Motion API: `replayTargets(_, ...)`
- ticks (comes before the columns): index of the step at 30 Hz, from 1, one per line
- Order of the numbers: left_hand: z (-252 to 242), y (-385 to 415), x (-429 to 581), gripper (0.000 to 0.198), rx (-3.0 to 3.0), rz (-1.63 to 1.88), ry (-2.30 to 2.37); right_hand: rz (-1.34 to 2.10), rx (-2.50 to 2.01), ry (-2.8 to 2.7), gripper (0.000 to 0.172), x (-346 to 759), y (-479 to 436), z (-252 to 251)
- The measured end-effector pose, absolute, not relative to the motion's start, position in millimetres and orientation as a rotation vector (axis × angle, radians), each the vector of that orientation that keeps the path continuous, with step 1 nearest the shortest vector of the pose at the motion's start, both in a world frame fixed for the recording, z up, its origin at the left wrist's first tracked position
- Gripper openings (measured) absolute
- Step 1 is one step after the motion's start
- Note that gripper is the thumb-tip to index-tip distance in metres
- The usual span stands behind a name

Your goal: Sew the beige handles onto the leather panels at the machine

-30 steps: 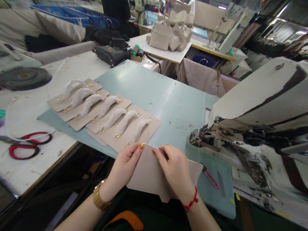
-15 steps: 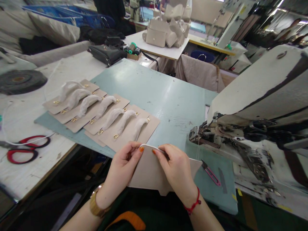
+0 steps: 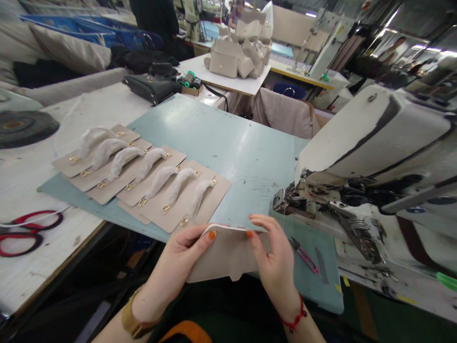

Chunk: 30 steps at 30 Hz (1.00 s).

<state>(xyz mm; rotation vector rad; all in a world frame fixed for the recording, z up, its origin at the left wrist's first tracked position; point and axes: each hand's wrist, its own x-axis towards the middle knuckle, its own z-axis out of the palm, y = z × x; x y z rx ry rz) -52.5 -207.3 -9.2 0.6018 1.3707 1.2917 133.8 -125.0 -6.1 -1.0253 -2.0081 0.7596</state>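
A beige panel (image 3: 228, 255) with a pale, thick top edge is held up low in the view, at the near side of the pale blue board (image 3: 228, 143). My left hand (image 3: 187, 250) pinches its upper left corner, thumb in front and fingers behind. Around the right part of the top edge, my right hand (image 3: 273, 252) has its thumb on the front face and its index finger raised above the edge; the fingertips behind are hidden. Beyond the panel, several beige pieces (image 3: 174, 205) with wrapped handles and gold rings lie overlapping on the board.
At the right stands a sewing machine (image 3: 335, 138), with pink snips (image 3: 305, 255) just below its head. Red-handled scissors (image 3: 32, 226) and a dark roll (image 3: 26, 128) lie on the left table. Beige bags (image 3: 228, 59) are stacked farther back.
My right hand has slid right along the panel's top edge, and its index finger has lifted. The left hand keeps its pinch. The whole view has shifted slightly.
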Motion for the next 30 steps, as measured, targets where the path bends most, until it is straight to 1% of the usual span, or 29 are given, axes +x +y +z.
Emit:
replayTargets(3, -5.4, -207.7, -50.1, 0.029, 0.641, 1.307, 1.379, 0.474, -1.272, -1.882, 0.028, 187.0, -116.2, -31.7)
replayTargets(4, -3.9, -207.9, -49.5, 0.029, 0.655, 1.304, 1.381, 0.378, -1.37, -1.863, 0.035, 208.0, -113.0, -44.5)
replayTargets(7, 1.2, -207.7, -48.1, 0.031, 0.695, 1.288, 1.394, 0.178, -1.567, -2.017, 0.059, 265.7, -107.3, -86.5)
replayTargets(8, 3.0, -207.5, -47.6, 0.031, 0.707, 1.284, 1.402, 0.122, -1.578, -2.091, 0.063, 280.0, -107.2, -98.8)
replayTargets(10, 6.4, -207.1, -46.3, 0.031, 0.736, 1.281, 1.415, 0.036, -1.553, -2.21, 0.062, 298.9, -108.3, -116.8)
replayTargets(12, 9.4, -207.0, -44.6, 0.03, 0.764, 1.285, 1.42, -0.011, -1.498, -2.289, 0.056, 307.2, -108.8, -125.6)
replayTargets(14, 12.0, -207.3, -43.1, 0.028, 0.781, 1.301, 1.419, -0.006, -1.446, -2.338, 0.051, 310.1, -106.7, -127.4)
replayTargets(16, 14.1, -207.7, -42.6, 0.027, 0.789, 1.314, 1.42, 0.049, -1.432, -2.317, 0.05, 311.8, -102.8, -124.4)
replayTargets(19, 16.9, -208.2, -44.0, 0.026, 0.83, 1.3, 1.406, 0.258, -1.526, -2.082, 0.047, 309.4, -99.4, -107.6)
replayTargets(22, 19.9, -208.4, -46.6, 0.024, 0.954, 1.271, 1.351, 0.559, -1.55, -1.864, 0.039, 288.3, -106.0, -67.0)
replayTargets(25, 23.8, -208.5, -47.1, 0.024, 1.118, 1.221, 1.33, 0.76, -1.347, -1.929, 0.034, 244.5, -119.3, -8.3)
replayTargets(27, 26.5, -208.8, -45.9, 0.023, 1.188, 1.201, 1.337, 0.899, -1.111, -2.082, 0.03, 210.7, -125.6, 28.0)
replayTargets(30, 29.2, -210.1, -43.9, 0.022, 1.222, 1.226, 1.343, 0.957, -0.888, -2.25, 0.024, 169.9, -126.5, 61.1)
